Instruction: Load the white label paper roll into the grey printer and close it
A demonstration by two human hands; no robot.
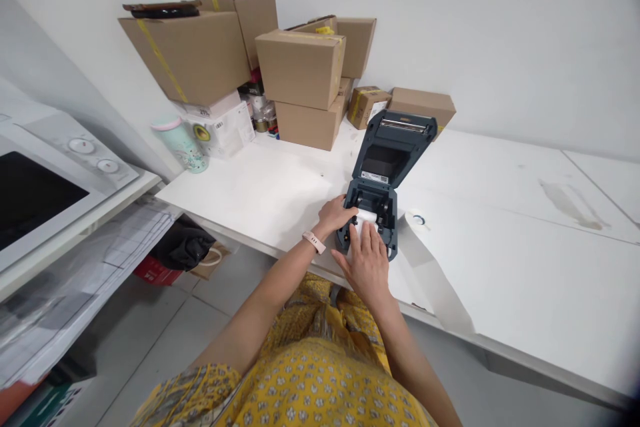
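Observation:
A dark blue-grey label printer (pixel 391 210) stands on the white table with its lid (pixel 395 147) tipped up and back. Inside its bay lies a white label roll (pixel 367 215), partly covered by my fingers. My left hand (pixel 336 215) grips the printer's left side, its thumb reaching over the rim toward the roll. My right hand (pixel 369 268) lies over the front of the printer, fingers stretched out flat on the white paper. The paper under the right fingers is mostly hidden. A pink band (pixel 314 242) circles my left wrist.
A pale backing strip (pixel 435 273) runs from beside the printer over the table's front edge. Cardboard boxes (pixel 300 70) are stacked against the wall behind. A mint tumbler (pixel 183 145) stands at the table's left end, near a microwave (pixel 55 180) on a shelf.

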